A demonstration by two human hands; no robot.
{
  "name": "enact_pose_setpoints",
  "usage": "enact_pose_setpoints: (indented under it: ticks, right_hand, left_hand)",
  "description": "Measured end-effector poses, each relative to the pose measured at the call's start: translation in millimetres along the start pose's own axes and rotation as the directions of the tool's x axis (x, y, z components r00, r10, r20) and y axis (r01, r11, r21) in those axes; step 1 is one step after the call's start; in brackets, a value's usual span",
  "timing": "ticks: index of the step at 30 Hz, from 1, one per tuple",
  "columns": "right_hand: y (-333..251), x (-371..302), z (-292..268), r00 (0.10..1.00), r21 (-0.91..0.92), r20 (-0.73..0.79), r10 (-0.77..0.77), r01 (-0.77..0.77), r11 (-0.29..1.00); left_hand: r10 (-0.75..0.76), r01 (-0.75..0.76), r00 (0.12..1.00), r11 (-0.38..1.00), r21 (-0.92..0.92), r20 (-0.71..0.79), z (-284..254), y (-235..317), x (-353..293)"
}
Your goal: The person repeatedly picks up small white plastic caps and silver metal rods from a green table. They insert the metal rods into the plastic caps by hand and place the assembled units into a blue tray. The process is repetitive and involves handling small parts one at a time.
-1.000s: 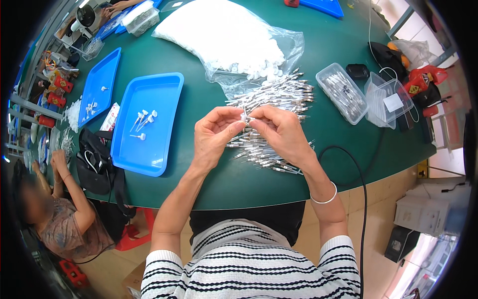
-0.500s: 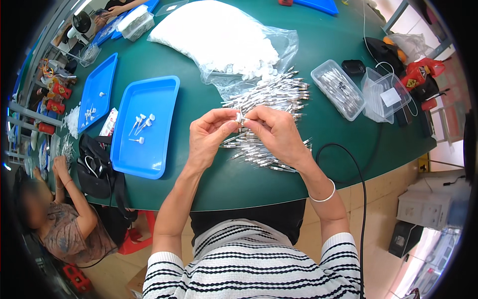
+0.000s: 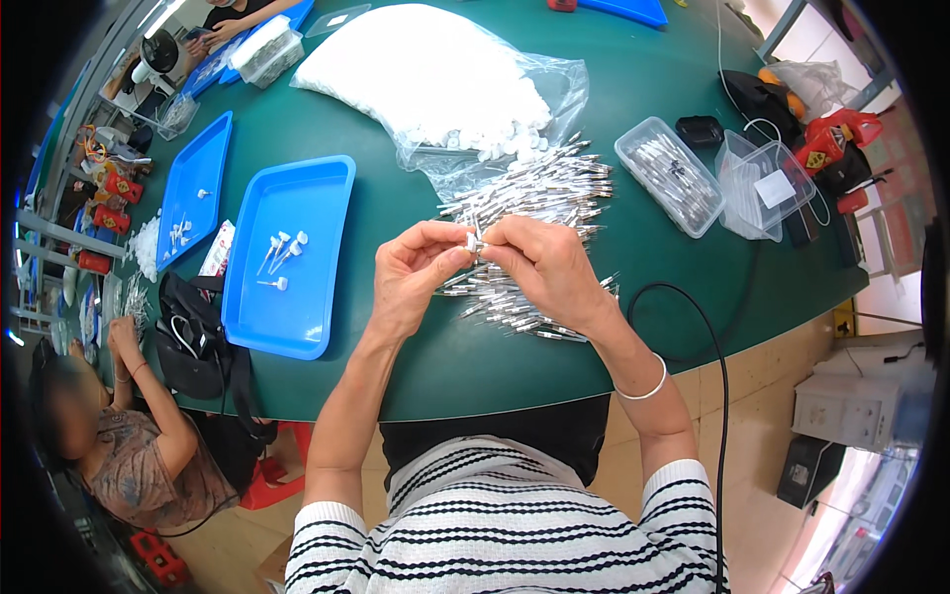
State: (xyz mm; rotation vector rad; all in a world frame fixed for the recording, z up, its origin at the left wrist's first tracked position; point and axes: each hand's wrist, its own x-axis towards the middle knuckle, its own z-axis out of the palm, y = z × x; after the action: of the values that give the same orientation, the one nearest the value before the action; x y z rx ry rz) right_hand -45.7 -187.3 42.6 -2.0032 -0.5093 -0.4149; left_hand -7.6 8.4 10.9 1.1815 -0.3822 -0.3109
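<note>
- Pinches a small white-and-silver piece [image 3: 474, 241] at the centre of the frame, over the left edge of a heap of thin silver pins [image 3: 524, 302].
- Grips its left side with the left hand [image 3: 411, 272], thumb pressed toward forefinger.
- Closes the right hand [image 3: 546, 272] on its right side in a similar pinch; cannot tell the exact fit of its parts behind the fingertips.
- Faces, at upper centre, a clear bag of white caps [image 3: 426, 79], open toward the heap.
- Has a blue tray [image 3: 307, 198] left of centre, well apart from the hands, bearing four white-headed pins [image 3: 283, 246].
- Has a second blue tray [image 3: 210, 148] farther toward the upper left, with more white-headed pins mostly near its lower end.
- Has a clear box [image 3: 701, 231] of silver pins right of centre, just beside a clear container [image 3: 797, 203] with a white label.
- Has a small black case [image 3: 700, 131] near the box, and a black bag [image 3: 188, 342] at left.
- Works over a green table [image 3: 426, 381], in a striped top [image 3: 495, 525] at the lower edge and a white bracelet [image 3: 648, 398] on the right wrist.
- Shares the table with a co-worker [image 3: 148, 465] at lower left.
</note>
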Motion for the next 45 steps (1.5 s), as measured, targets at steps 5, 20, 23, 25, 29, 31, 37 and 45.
enact_pose_setpoints:
  ticks: [5,20,23,25,29,31,37,45]
  right_hand:
    - [-6.3,0.9,-5.5,0.993,0.045,0.062,0.098,-0.101,0.994]
    - [3.3,-2.3,6.3,0.991,0.123,0.031,0.133,-0.136,0.983]
    - [1.8,0.0,5.6,0.951,0.457,0.093,0.294,-0.304,0.836]
    - [-0.1,1.5,-0.8,0.921,0.422,0.19,0.339,-0.389,0.819]
    - [7.9,0.4,-0.2,0.893,0.428,0.281,0.353,-0.445,0.786]
    - [10.2,0.2,1.3,0.901,0.444,0.287,0.327,-0.427,0.787]
    - [9.4,-0.5,7.7,0.941,0.4,0.208,0.268,-0.331,0.855]
    - [5.0,-0.3,8.4,0.982,0.127,0.145,0.119,-0.137,0.982]
  left_hand:
    - [0.004,-0.003,1.0,1.0,-0.023,0.023,2.0,-0.6,-0.2]
    - [0.025,-0.023,0.999,0.998,-0.062,0.025,6.1,3.6,-1.6]
    - [0.056,-0.056,0.998,0.998,-0.017,0.022,11.6,9.5,-4.3]
    - [0.04,-0.039,0.999,0.999,-0.019,0.023,13.2,12.7,-5.0]
    - [-0.051,0.057,0.998,0.988,-0.142,0.048,7.8,13.4,-3.0]
    - [-0.079,0.088,0.995,0.982,-0.169,0.056,4.9,13.0,-2.6]
    - [-0.151,0.156,0.987,0.983,-0.094,0.054,1.3,22.6,-2.8]
    - [-0.262,0.268,0.962,0.961,-0.073,0.082,-7.2,25.3,-2.4]
